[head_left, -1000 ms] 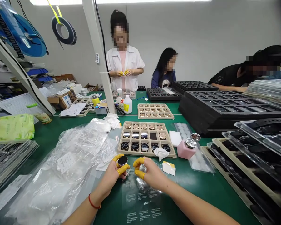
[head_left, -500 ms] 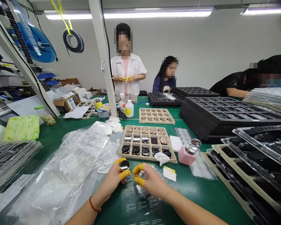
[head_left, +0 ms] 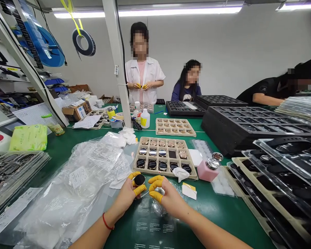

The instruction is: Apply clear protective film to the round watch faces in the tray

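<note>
My left hand (head_left: 129,190), in yellow finger cots, is closed around the edge of a round watch face (head_left: 139,180), its dark glass turned up. Just right of it is my right hand (head_left: 166,193), also in yellow finger cots, thumb and index finger brought close together. A thin bright edge shows by those fingertips, but what they pinch I cannot make out. Beneath the hands lies a clear film sheet (head_left: 155,226) with white printed text. Directly beyond, a beige tray (head_left: 166,172) holds several watch faces in compartments, with a crumpled white wipe (head_left: 180,174) on its front edge.
Clear plastic bags (head_left: 90,180) cover the left side. A pink pump bottle (head_left: 208,169) stands right of the tray. Stacked watch trays (head_left: 272,186) and black foam trays (head_left: 223,133) fill the right. A second beige tray (head_left: 175,133) lies farther back. Co-workers (head_left: 145,77) are across the table.
The fingertips of my right hand have drawn closer together and nearer the watch face. The watch face has tilted, so its bright reflection is gone. The view has shifted slightly.
</note>
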The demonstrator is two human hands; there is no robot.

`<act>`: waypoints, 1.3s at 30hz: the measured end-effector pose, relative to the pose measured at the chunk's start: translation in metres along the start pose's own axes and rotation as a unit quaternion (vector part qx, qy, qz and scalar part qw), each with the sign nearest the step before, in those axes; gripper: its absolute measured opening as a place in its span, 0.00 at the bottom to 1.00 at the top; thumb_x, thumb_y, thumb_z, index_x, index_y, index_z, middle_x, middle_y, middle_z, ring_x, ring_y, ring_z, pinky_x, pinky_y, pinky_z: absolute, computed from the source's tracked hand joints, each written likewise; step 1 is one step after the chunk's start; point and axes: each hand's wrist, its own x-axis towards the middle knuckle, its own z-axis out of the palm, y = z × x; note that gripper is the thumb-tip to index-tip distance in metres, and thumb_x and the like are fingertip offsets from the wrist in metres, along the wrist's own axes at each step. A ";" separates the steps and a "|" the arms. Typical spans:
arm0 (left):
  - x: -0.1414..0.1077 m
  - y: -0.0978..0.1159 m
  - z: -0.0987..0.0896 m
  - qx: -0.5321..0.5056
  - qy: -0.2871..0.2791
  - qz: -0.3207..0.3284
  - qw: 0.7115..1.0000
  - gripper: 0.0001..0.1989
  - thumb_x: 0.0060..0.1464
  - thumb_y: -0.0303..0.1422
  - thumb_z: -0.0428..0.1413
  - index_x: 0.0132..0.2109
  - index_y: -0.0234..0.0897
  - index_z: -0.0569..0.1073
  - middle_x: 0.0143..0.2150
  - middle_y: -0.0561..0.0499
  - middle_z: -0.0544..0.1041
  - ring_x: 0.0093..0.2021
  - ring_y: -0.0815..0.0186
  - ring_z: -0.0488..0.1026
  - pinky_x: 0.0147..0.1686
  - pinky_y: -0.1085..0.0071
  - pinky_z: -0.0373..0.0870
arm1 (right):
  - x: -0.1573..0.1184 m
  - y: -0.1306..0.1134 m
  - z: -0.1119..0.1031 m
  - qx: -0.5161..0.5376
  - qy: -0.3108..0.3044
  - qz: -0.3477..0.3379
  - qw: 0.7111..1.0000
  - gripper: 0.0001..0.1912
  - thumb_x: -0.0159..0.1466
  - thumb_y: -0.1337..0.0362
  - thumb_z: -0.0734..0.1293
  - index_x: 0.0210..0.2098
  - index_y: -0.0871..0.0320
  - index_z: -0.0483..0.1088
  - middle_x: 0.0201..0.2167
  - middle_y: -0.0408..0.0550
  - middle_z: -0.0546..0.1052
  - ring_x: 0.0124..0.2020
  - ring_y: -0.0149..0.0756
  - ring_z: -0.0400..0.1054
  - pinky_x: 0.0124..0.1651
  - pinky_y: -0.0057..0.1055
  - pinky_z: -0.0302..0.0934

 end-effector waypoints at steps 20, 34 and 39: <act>-0.026 0.012 0.009 0.117 -0.120 0.113 0.979 0.22 0.48 0.33 0.61 0.51 0.42 0.66 0.49 0.50 0.70 0.45 0.64 0.70 0.48 0.67 0.67 | 0.011 -0.007 -0.018 0.189 -0.043 0.163 0.967 0.12 0.53 0.55 0.70 0.27 0.58 0.70 0.44 0.47 0.74 0.45 0.38 0.67 0.52 0.37 0.57; -0.028 0.008 0.012 0.127 -0.138 0.122 0.975 0.22 0.49 0.33 0.60 0.52 0.41 0.66 0.50 0.48 0.70 0.47 0.63 0.70 0.47 0.68 0.68 | 0.007 0.001 -0.011 0.112 -0.049 0.139 0.983 0.06 0.56 0.61 0.65 0.29 0.58 0.70 0.32 0.44 0.74 0.35 0.33 0.67 0.40 0.30 0.59; -0.027 0.010 0.012 0.119 -0.149 0.117 0.975 0.21 0.50 0.32 0.60 0.52 0.41 0.65 0.49 0.49 0.71 0.45 0.64 0.71 0.47 0.69 0.68 | 0.007 0.001 -0.011 0.082 -0.048 0.134 0.986 0.06 0.56 0.62 0.65 0.29 0.58 0.69 0.33 0.45 0.74 0.35 0.34 0.67 0.40 0.31 0.60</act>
